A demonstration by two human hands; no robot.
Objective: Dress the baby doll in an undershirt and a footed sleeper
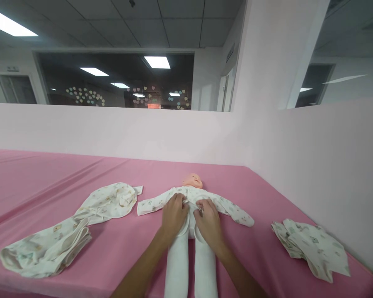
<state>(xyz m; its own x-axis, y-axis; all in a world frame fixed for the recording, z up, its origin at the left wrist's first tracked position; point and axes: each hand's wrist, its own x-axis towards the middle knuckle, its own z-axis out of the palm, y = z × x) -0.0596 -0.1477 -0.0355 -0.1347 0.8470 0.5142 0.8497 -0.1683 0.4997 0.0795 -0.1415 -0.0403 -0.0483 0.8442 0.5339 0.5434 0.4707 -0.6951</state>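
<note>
A baby doll (193,181) lies on its back in front of me, its head away from me. It wears a white printed baby shirt (233,208) with both sleeves spread out to the sides. White legs (176,265), in leggings or of plain cloth, stretch towards me. My left hand (175,214) is closed on the left front edge of the shirt at the chest. Beside it, my right hand (209,223) pinches the shirt's right front edge. Between the hands the front hangs apart, showing white underneath. The fingertips are partly hidden in the cloth.
The doll rests on a pink sheet (121,252). To the left lie printed baby clothes (108,203), partly bunched, with a folded pile (46,248) nearer me. Another folded printed garment (313,246) is at the right. A white wall (136,132) with windows borders the back and right.
</note>
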